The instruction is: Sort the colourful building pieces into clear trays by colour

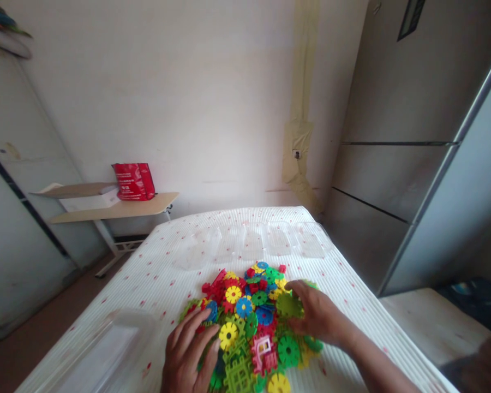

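A heap of colourful plastic building pieces lies on the table in front of me. In it are a yellow notched disc (228,335), a blue notched disc (244,307), a green notched disc (288,351), a pink window-shaped piece (264,352) and an olive-green lattice square (238,375). My left hand (190,349) rests at the heap's near left side, fingers spread over its edge. On the right side, my right hand (317,311) has thumb and forefinger apart around a flat olive-green piece (289,304); whether it touches that piece is unclear.
Several clear plastic trays (252,243) stand in a row beyond the heap on the white patterned tablecloth (155,284). A clear plastic box (106,349) lies at the near left. A side table (159,203) with a red bag (134,182) stands behind; a refrigerator (387,169) is at right.
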`<action>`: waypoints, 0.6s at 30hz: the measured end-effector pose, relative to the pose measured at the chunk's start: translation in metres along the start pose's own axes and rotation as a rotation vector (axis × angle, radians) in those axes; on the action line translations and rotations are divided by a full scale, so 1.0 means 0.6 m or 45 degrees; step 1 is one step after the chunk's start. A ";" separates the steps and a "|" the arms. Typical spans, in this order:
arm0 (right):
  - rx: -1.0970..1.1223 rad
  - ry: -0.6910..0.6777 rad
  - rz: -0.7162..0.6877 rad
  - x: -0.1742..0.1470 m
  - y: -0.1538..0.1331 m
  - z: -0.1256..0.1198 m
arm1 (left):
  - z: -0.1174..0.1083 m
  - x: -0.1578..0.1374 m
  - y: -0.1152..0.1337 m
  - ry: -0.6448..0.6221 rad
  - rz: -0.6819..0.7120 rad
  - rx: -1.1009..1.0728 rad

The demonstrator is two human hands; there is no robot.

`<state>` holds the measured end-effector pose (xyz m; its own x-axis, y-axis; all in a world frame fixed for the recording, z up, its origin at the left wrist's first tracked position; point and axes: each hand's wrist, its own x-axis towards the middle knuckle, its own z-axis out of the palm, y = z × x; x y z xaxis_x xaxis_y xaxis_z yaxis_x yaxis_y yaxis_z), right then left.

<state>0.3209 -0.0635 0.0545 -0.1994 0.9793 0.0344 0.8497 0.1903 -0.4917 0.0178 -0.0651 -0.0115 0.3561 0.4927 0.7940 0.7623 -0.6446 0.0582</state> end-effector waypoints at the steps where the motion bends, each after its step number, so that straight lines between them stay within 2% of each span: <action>1: 0.028 0.030 0.007 0.001 0.006 -0.009 | 0.001 -0.001 -0.001 0.000 0.002 -0.004; 4: 0.018 0.190 0.079 0.005 0.037 -0.034 | 0.004 -0.005 -0.007 -0.003 0.006 -0.014; 7: -0.116 0.350 0.251 0.013 0.082 -0.046 | 0.005 -0.007 -0.011 0.020 0.020 -0.011; 9: -0.217 0.394 0.361 0.019 0.108 -0.045 | 0.005 -0.007 -0.013 0.030 0.024 -0.006; 12: -0.339 0.385 0.465 0.027 0.130 -0.037 | 0.004 -0.006 -0.013 0.042 0.027 -0.012; 18: -0.413 0.315 0.545 0.039 0.135 -0.021 | 0.005 -0.003 -0.015 0.068 0.034 0.004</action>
<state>0.3914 -0.0244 0.0262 0.2809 0.9532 0.1122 0.9430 -0.2524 -0.2168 0.0115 -0.0586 -0.0153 0.3466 0.4433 0.8267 0.7548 -0.6550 0.0348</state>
